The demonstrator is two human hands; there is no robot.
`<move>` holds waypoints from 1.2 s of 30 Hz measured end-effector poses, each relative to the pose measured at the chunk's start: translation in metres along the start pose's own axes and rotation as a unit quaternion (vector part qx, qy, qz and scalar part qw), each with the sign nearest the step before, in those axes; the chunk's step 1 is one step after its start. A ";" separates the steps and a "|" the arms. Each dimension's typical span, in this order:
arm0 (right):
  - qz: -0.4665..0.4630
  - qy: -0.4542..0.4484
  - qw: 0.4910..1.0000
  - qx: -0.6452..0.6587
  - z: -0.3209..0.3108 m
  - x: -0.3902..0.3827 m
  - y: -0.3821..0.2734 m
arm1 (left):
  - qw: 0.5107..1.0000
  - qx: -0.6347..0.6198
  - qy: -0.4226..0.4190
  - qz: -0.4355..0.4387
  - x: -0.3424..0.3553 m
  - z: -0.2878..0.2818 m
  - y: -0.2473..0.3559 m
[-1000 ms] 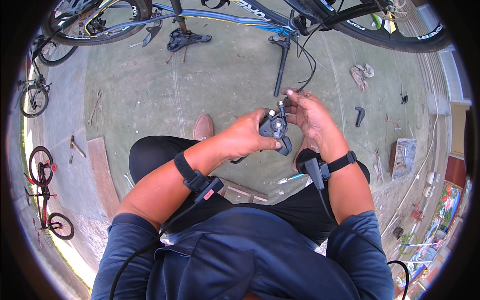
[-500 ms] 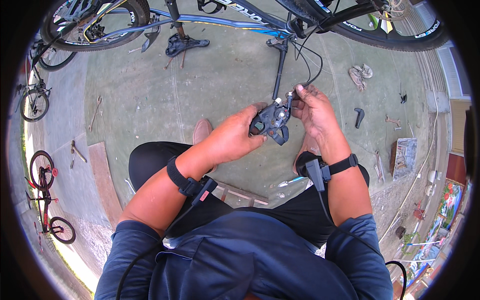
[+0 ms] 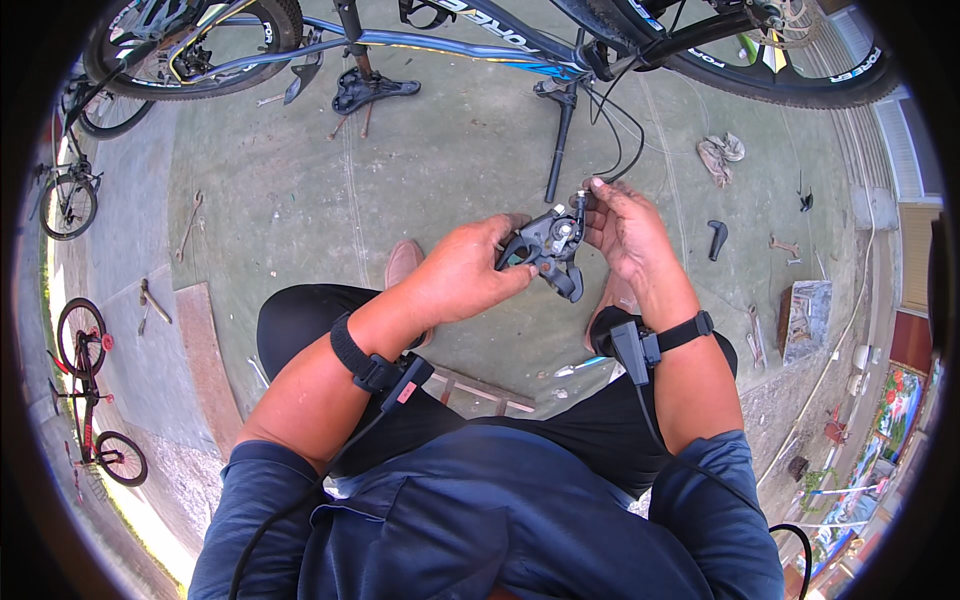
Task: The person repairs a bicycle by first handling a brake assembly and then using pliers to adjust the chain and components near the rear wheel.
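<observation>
A black bicycle shifter (image 3: 560,238) with levers and silver metal parts sits between my hands, above the floor. My left hand (image 3: 476,262) grips its left side, thumb along the lower edge and fingers behind. At its upper right end my right hand (image 3: 628,222) pinches a thin black cable (image 3: 641,150) between thumb and fingers, close to the shifter's short barrel. That cable loops up to the upside-down bicycle (image 3: 470,45) in front of me. Exactly how the cable end meets the barrel is hidden by my fingertips.
The bicycle rests on its saddle (image 3: 372,90) and handlebar (image 3: 561,150). On the green floor lie a crumpled rag (image 3: 720,157), a black handlebar grip-like piece (image 3: 717,240), wrenches (image 3: 190,226) and a hammer (image 3: 155,303). A speckled box (image 3: 806,320) stands right; a red bicycle (image 3: 88,395) stands left.
The shifter has turned slightly in my left hand and dropped a little, so its lower lever shows more. My right hand keeps its pinch with hardly any shift.
</observation>
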State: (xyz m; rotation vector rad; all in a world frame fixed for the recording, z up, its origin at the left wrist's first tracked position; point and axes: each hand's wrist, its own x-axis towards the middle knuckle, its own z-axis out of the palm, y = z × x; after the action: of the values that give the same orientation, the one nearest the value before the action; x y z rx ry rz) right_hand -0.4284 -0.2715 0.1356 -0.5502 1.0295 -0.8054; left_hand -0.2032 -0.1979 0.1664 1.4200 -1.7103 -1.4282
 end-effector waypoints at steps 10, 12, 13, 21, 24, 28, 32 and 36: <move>0.019 0.011 1.000 -0.014 -0.002 -0.001 0.000 | 0.999 0.025 -0.010 -0.039 -0.001 0.000 0.010; 0.020 0.012 1.000 -0.016 -0.003 -0.001 0.000 | 0.999 0.027 -0.009 -0.038 0.000 0.000 0.009; 0.020 0.011 1.000 -0.017 -0.003 -0.001 0.000 | 0.999 0.030 -0.008 -0.038 0.000 0.001 0.008; 0.020 0.011 1.000 -0.015 -0.007 0.002 0.002 | 0.999 0.035 -0.011 -0.034 0.000 0.000 0.009; 0.021 0.011 1.000 -0.013 -0.006 0.001 0.002 | 0.999 0.011 -0.008 -0.029 0.000 0.002 0.005; 0.023 0.013 1.000 -0.011 -0.006 0.002 0.003 | 0.999 -0.027 -0.009 -0.029 0.001 0.003 0.002; 0.021 0.011 1.000 -0.011 -0.006 0.001 0.002 | 0.998 -0.039 -0.020 -0.033 0.002 0.004 0.000; 0.017 0.020 1.000 -0.016 -0.007 0.002 0.003 | 0.999 -0.038 -0.015 -0.008 0.003 0.006 -0.008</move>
State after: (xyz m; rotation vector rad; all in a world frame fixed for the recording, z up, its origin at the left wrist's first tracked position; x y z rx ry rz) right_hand -0.4329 -0.2713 0.1296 -0.5440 1.0883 -0.7739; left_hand -0.2062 -0.1975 0.1567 1.3810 -1.6495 -1.5143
